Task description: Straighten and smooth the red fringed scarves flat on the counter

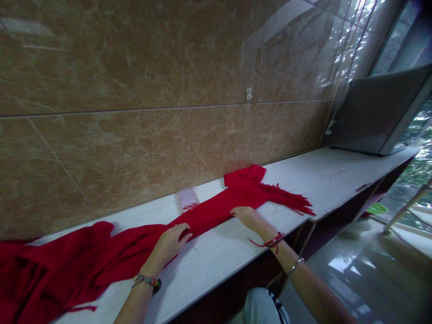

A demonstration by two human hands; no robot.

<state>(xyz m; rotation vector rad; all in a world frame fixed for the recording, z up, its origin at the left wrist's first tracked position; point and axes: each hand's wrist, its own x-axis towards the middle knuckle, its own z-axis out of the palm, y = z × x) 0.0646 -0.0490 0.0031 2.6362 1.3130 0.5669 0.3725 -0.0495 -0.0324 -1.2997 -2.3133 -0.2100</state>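
Note:
A long red scarf [211, 210] with a fringe of tassels [295, 200] lies along a white shelf top. Its middle stretch is flat and narrow, while the left part is heaped in loose folds. On that middle stretch rests my left hand [171, 242], thumb apart from the fingers, a beaded bracelet at the wrist. My right hand [248, 217] touches the scarf's near edge further right, its fingers stretched out over the cloth. A red cord and a silver bangle circle that forearm. One scarf end is folded up near the wall.
A small pale packet [187, 199], blurred out, lies behind the scarf against the brown marble wall [151, 148]. At the far right end stands a large grey box-shaped appliance [378, 112]. Below the shelf top are dark open compartments [324, 238]. A green basin [377, 208] sits beyond, near the shiny floor.

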